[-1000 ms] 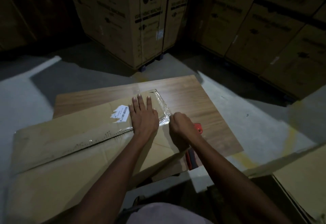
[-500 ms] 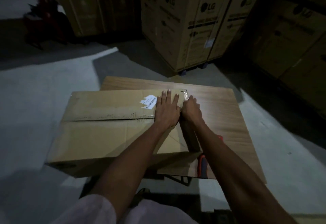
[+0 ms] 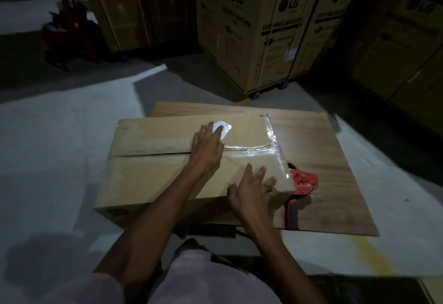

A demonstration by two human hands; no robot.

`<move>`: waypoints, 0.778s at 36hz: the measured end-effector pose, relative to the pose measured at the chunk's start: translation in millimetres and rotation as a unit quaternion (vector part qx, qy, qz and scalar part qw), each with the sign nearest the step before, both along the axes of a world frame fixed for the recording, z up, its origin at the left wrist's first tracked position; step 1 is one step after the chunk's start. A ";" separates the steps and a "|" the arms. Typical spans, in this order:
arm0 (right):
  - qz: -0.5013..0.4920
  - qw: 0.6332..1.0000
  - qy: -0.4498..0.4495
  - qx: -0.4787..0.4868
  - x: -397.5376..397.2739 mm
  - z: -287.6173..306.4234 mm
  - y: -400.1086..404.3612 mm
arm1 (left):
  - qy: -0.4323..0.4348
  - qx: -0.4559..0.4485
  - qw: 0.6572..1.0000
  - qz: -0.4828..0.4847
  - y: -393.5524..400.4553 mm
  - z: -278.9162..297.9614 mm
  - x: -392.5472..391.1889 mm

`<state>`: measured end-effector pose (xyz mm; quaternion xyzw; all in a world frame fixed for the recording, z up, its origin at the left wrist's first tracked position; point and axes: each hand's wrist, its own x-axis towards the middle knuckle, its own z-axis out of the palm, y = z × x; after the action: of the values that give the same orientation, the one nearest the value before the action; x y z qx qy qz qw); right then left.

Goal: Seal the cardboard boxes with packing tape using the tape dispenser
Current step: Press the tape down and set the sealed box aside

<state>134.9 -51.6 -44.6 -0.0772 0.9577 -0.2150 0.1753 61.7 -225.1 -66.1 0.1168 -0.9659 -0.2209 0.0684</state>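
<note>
Box: the flat brown cardboard box (image 3: 167, 172) lies mid-frame on a wood-grain table (image 3: 335, 184).
Done: clear packing tape (image 3: 254, 154) shines over the right part of the centre seam and along the right edge.
Left: the seam left of the hands looks bare, so sealing seems partway.
Left hand (image 3: 207, 146): flat, fingers straight, pressing on the seam.
Right hand (image 3: 251, 188): fingers spread on the near right corner, holding nothing.
Dispenser: the red tape dispenser (image 3: 304, 182) lies idle just right of the box.

Head camera, close, looking forward and down.
</note>
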 end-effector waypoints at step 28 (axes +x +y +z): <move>-0.386 0.819 -0.068 -0.419 112.6 -36.2 -147.3 | -0.091 -0.065 0.983 -0.146 -254.5 10.7 87.6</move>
<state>247.5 -198.9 -80.8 0.2477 0.7120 -0.6505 0.0929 149.3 -479.5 -55.4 -0.0105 -0.9870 -0.1540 -0.0451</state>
